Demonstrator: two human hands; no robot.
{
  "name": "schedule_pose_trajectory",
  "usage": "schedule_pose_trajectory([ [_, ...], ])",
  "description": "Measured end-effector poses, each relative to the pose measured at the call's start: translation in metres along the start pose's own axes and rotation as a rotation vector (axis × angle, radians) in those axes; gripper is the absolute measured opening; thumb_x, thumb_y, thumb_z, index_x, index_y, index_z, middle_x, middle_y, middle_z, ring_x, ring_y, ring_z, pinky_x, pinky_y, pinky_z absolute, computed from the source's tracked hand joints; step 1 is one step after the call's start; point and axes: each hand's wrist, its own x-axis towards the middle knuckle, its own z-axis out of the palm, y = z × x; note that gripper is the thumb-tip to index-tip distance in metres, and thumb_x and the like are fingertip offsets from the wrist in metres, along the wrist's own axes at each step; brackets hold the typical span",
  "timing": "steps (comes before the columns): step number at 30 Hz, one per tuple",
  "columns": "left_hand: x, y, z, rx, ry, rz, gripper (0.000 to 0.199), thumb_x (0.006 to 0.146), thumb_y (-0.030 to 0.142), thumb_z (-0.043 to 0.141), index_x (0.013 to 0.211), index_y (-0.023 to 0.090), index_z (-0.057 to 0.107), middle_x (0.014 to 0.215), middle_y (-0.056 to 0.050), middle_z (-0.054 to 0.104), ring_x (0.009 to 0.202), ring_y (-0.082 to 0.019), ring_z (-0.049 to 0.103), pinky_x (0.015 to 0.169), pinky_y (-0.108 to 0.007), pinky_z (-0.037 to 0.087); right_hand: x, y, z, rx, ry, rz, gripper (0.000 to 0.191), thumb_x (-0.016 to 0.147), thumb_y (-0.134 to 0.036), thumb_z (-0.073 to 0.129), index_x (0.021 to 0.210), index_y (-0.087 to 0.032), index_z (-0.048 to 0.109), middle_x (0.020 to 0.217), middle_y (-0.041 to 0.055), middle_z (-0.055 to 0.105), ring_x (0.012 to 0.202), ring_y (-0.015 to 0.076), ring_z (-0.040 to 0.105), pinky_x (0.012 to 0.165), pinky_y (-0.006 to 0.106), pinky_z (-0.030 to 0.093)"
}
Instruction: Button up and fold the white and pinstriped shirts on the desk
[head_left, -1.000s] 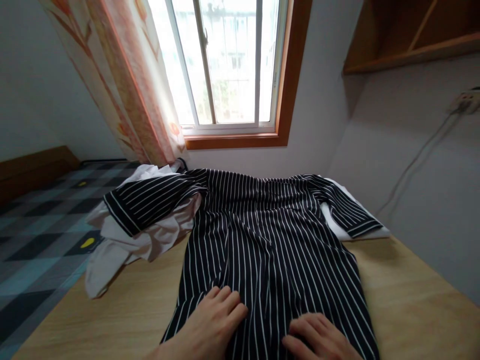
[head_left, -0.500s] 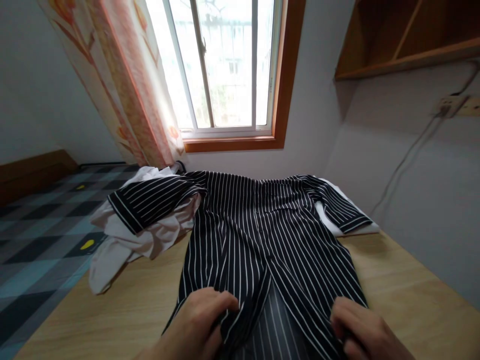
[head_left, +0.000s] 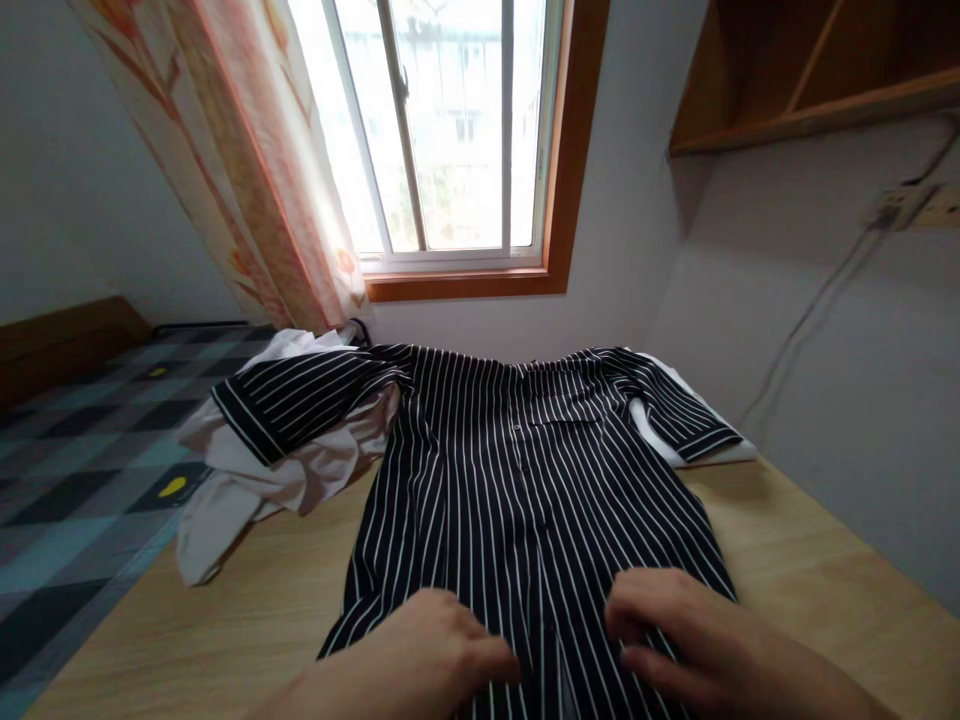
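A black shirt with white stripes (head_left: 480,480) lies spread front up, collar end toward the window, with a row of buttons down its middle. My left hand (head_left: 427,645) is over its lower front, left of the opening. The thumb side points right; the fingertips are hidden beneath the hand, so I cannot see whether they grip cloth. On the other side of the opening, my right hand (head_left: 682,635) is low over the shirt. Its fingers curve down, apart from the thumb, with nothing visibly held between them. The shirt's bottom hem is out of view.
Crumpled whitish cloth (head_left: 300,470) lies under the left sleeve, and something white and flat (head_left: 720,456) under the right one. The wooden table (head_left: 810,560) adjoins a checked bed (head_left: 97,480). Behind are a window (head_left: 465,150) and curtain (head_left: 262,170); a shelf (head_left: 810,125) hangs upper right.
The shirt's lower front edges, which stood apart in a wide V, have come together. My right hand has moved left and inward; my left hand has shifted slightly right.
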Motion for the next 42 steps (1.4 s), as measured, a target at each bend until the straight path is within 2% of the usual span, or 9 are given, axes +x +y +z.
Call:
schedule_pose_trajectory([
  [3,0.025,-0.011,-0.017,0.034,0.036,-0.089,0.03,0.085,0.047,0.064,0.101,0.022,0.068,0.082,-0.002,0.07,0.074,-0.018,0.065,0.07,-0.029,0.048,0.036,0.001,-0.005,-0.024,0.094,0.041,0.005,0.086,-0.017,0.059,0.088,-0.021,0.06,0.087,0.0004,0.063,0.077,0.0145,0.057,0.073,0.03,0.046],
  [5,0.046,-0.021,-0.022,0.123,0.03,-0.154,0.028,0.087,0.046,0.06,0.092,0.02,0.069,0.083,-0.004,0.071,0.075,-0.019,0.065,0.068,-0.03,0.049,0.063,0.005,-0.001,-0.049,0.156,0.028,0.006,0.086,-0.019,0.059,0.092,-0.019,0.062,0.09,0.0018,0.063,0.08,0.0156,0.057,0.077,0.032,0.046],
  [8,0.075,-0.034,-0.019,0.311,-0.038,-0.217,0.03,0.086,0.043,0.059,0.08,0.016,0.069,0.084,-0.009,0.071,0.077,-0.025,0.067,0.068,-0.036,0.051,0.095,0.016,0.012,-0.108,0.191,0.028,0.01,0.087,-0.019,0.059,0.096,-0.017,0.063,0.096,0.0047,0.063,0.088,0.0182,0.058,0.082,0.034,0.046],
  [10,0.09,-0.041,-0.01,0.359,-0.007,-0.234,0.029,0.087,0.041,0.057,0.081,0.015,0.069,0.084,-0.011,0.071,0.077,-0.026,0.067,0.068,-0.038,0.052,0.106,0.025,0.022,-0.136,0.194,0.037,0.01,0.086,-0.017,0.059,0.095,-0.016,0.063,0.096,0.0055,0.062,0.089,0.0193,0.058,0.082,0.034,0.046],
  [14,0.104,-0.057,0.014,0.278,0.238,-0.175,0.019,0.09,0.028,0.049,0.087,0.016,0.063,0.083,-0.006,0.068,0.075,-0.02,0.064,0.071,-0.032,0.051,0.107,0.042,0.037,-0.1,0.239,0.023,0.007,0.088,-0.016,0.054,0.091,-0.016,0.061,0.094,0.0048,0.059,0.086,0.0181,0.057,0.079,0.032,0.046],
  [17,0.105,-0.069,0.028,0.202,0.322,-0.089,0.014,0.089,0.02,0.046,0.087,0.016,0.059,0.086,-0.004,0.065,0.074,-0.017,0.06,0.07,-0.029,0.049,0.103,0.048,0.038,-0.031,0.25,0.005,0.006,0.087,-0.015,0.054,0.09,-0.017,0.059,0.093,0.0035,0.058,0.085,0.0168,0.056,0.078,0.031,0.045],
  [26,0.103,-0.08,0.04,0.182,0.335,-0.04,0.007,0.089,0.021,0.049,0.089,0.017,0.056,0.09,-0.004,0.062,0.078,-0.018,0.055,0.073,-0.032,0.045,0.098,0.051,0.03,0.052,0.191,0.023,0.009,0.082,-0.01,0.057,0.086,-0.018,0.058,0.091,0.0018,0.058,0.084,0.0157,0.054,0.077,0.03,0.043],
  [33,0.103,-0.079,0.039,0.151,0.371,-0.069,0.022,0.084,0.037,0.065,0.094,0.018,0.058,0.091,-0.004,0.061,0.084,-0.021,0.055,0.075,-0.035,0.045,0.097,0.05,0.034,0.003,0.226,0.065,0.008,0.083,-0.01,0.058,0.082,-0.018,0.058,0.088,0.002,0.059,0.083,0.0169,0.055,0.077,0.031,0.043],
  [42,0.104,-0.08,0.039,0.111,0.38,-0.082,0.027,0.083,0.036,0.068,0.101,0.018,0.059,0.096,-0.005,0.061,0.09,-0.022,0.057,0.079,-0.037,0.047,0.096,0.051,0.035,0.037,0.325,0.079,0.01,0.082,-0.01,0.063,0.082,-0.018,0.058,0.083,0.0001,0.06,0.077,0.0147,0.056,0.071,0.028,0.044],
])
